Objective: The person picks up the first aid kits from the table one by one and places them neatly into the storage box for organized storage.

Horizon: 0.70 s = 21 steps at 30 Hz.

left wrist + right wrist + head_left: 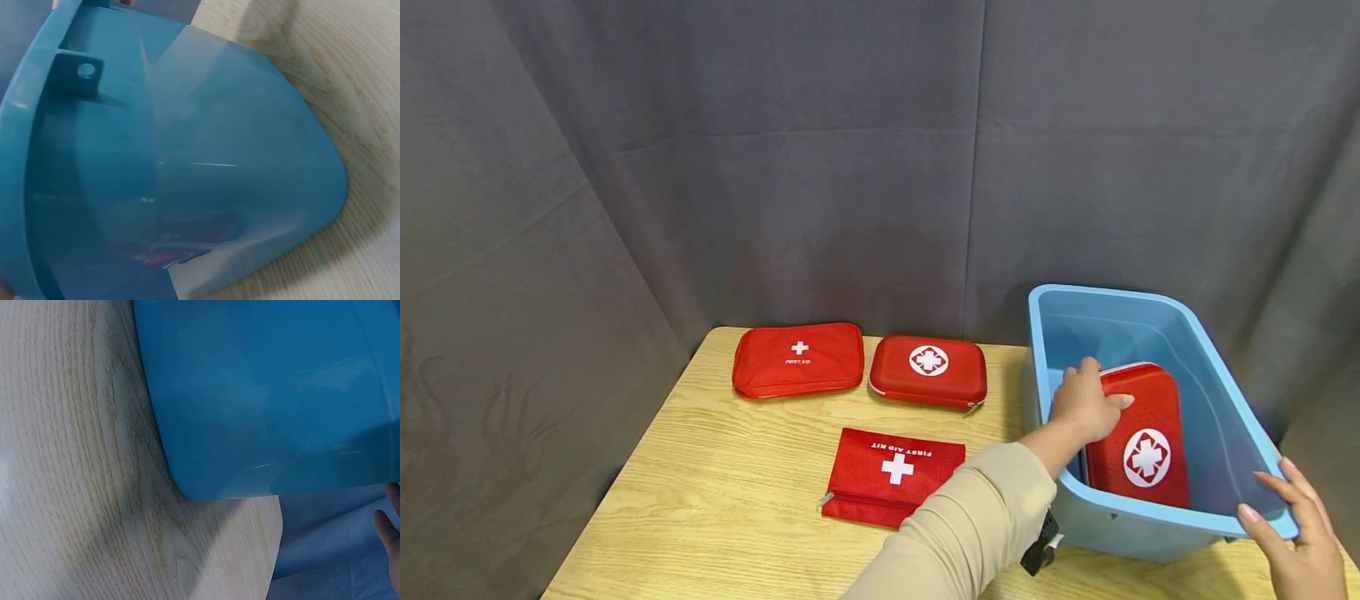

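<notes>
A red hard-shell first-aid case [1138, 467] with a white cross emblem leans at a tilt inside a blue plastic bin [1150, 500]. My left hand [1084, 404] reaches over the bin's left side and holds the case by its upper left edge, thumb on the front face; the fingers behind are partly hidden. With my right hand [1303, 533] I grip the bin's near right corner at the rim. Both wrist views mostly show the bin's outer wall [206, 137]. At the right edge of the right wrist view, fingers [389, 532] show beside the bin.
On the wooden table [715, 500], left of the bin, lie a soft red first-aid bag [797, 375], a smaller red hard case [895, 383] and a flat red first-aid pouch [865, 483] with a zipper. A grey curtain [820, 167] hangs behind the table.
</notes>
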Each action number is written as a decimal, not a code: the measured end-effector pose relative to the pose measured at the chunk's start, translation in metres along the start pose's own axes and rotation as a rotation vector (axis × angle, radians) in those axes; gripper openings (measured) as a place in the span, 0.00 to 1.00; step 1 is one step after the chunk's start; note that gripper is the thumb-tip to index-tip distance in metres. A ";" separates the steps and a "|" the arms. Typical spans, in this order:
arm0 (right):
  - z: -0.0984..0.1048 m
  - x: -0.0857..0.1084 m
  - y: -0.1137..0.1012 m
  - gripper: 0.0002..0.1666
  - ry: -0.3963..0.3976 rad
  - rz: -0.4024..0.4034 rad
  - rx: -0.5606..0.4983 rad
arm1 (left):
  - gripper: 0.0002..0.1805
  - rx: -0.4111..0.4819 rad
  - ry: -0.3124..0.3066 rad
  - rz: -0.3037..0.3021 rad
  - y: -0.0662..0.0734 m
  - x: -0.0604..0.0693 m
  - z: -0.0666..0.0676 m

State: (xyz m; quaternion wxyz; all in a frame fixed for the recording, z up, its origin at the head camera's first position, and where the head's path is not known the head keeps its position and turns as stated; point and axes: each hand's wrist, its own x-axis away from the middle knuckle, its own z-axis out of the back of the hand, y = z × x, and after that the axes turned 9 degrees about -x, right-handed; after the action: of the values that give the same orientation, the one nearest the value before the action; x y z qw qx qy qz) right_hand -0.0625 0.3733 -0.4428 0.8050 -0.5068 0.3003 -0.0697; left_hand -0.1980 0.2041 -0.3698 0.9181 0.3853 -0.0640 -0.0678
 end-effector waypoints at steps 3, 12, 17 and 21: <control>0.000 -0.001 0.000 0.31 0.000 0.002 0.004 | 0.24 -0.019 -0.012 -0.006 0.000 0.000 -0.002; 0.000 0.000 0.001 0.31 -0.003 -0.010 0.009 | 0.23 -0.120 0.002 -0.021 -0.001 -0.002 -0.009; -0.001 0.000 0.001 0.31 0.003 -0.012 0.004 | 0.24 -0.162 -0.029 -0.013 -0.001 -0.002 -0.010; -0.001 0.000 0.001 0.31 0.003 -0.013 0.001 | 0.25 -0.152 -0.072 0.006 -0.003 -0.002 -0.010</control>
State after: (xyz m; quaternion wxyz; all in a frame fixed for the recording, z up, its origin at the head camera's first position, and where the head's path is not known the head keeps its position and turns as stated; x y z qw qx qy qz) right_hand -0.0632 0.3727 -0.4441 0.8045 -0.5081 0.2980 -0.0759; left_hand -0.1986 0.2097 -0.3786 0.9420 0.3116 -0.0927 -0.0835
